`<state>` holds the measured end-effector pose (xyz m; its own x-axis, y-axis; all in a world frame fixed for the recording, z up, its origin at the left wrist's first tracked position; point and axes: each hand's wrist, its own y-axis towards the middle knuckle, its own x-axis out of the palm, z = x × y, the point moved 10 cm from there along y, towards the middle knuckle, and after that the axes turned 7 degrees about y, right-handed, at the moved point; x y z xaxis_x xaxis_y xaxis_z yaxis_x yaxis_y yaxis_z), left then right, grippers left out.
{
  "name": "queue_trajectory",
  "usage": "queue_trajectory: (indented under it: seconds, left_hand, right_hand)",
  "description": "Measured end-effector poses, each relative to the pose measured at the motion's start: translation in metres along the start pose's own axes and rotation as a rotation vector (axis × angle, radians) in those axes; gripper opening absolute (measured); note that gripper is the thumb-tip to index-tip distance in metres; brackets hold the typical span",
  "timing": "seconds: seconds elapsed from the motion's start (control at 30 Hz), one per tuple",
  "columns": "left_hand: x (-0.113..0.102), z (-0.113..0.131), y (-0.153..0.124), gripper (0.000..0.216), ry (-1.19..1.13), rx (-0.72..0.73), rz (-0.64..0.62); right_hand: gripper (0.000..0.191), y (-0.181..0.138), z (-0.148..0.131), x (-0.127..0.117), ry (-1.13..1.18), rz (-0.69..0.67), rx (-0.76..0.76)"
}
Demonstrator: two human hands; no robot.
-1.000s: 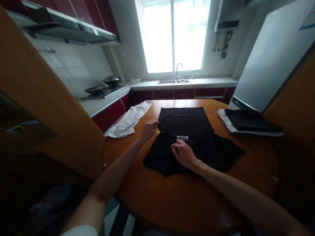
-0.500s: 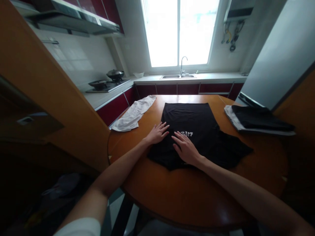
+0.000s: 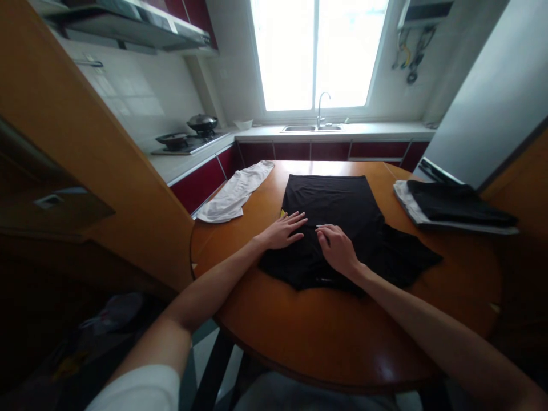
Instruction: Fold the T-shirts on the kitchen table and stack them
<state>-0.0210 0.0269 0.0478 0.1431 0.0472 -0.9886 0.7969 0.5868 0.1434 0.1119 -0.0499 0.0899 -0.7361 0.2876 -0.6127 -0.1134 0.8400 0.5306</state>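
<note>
A black T-shirt [image 3: 329, 200] is spread on the round wooden table [image 3: 325, 342], one sleeve pointing right. My left hand [image 3: 286, 230] rests flat on the shirt's left part, fingers spread and holding nothing. Beside it, my right hand [image 3: 337, 246] lies on the middle of the shirt. Its fingers are slightly bent and close together, with the thumb apart; I see no cloth gripped in them. The white print is mostly hidden by this hand. A small yellow bit [image 3: 282, 213] shows at the shirt's left edge, by my left fingers.
A white garment [image 3: 235, 194] lies along the table's far left edge. On the right sits a stack of folded black and white clothes [image 3: 458, 205]. Beyond the table are a counter with a sink [image 3: 299, 129], a stove with pans [image 3: 202, 123] and a fridge [image 3: 475, 97].
Both hands have slid a little to the right over the shirt. My right fingers have bent more and now cover most of the white print. The yellow bit has come into sight.
</note>
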Motion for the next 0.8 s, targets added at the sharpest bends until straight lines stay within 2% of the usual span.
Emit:
queue_trajectory:
  seconds: [0.1,0.23,0.3,0.43,0.53,0.6,0.67,0.8]
  left_hand:
    - [-0.008,0.005,0.001,0.067,0.002,-0.07,0.066]
    - [0.015,0.016,0.003,0.076,0.005,-0.102,-0.086]
    - [0.021,0.018,0.002,0.078,0.015,-0.096,-0.12]
    - [0.015,0.015,0.002,0.075,0.039,-0.073,-0.039]
    - [0.024,0.01,0.002,0.071,0.067,-0.069,-0.091]
    - [0.029,0.007,0.002,0.069,0.091,-0.069,-0.114]
    - [0.031,0.006,0.003,0.069,0.111,-0.068,-0.118]
    - [0.035,0.002,0.003,0.069,0.137,-0.068,-0.13]
  right_hand:
    - [0.027,0.007,0.018,-0.018,0.014,0.061,0.065]
    - [0.029,0.019,0.044,-0.046,0.022,0.129,0.152]
    - [0.029,0.027,0.061,-0.064,0.007,0.13,0.209]
    - [0.028,0.038,0.106,-0.119,0.022,0.071,0.335]
    - [0.029,0.031,0.146,-0.169,0.0,0.078,0.43]
    - [0.025,0.018,0.173,-0.192,-0.091,0.048,0.524]
    - [0.018,0.002,0.195,-0.197,-0.137,-0.066,0.613]
    - [0.007,-0.025,0.218,-0.18,-0.087,-0.326,0.759]
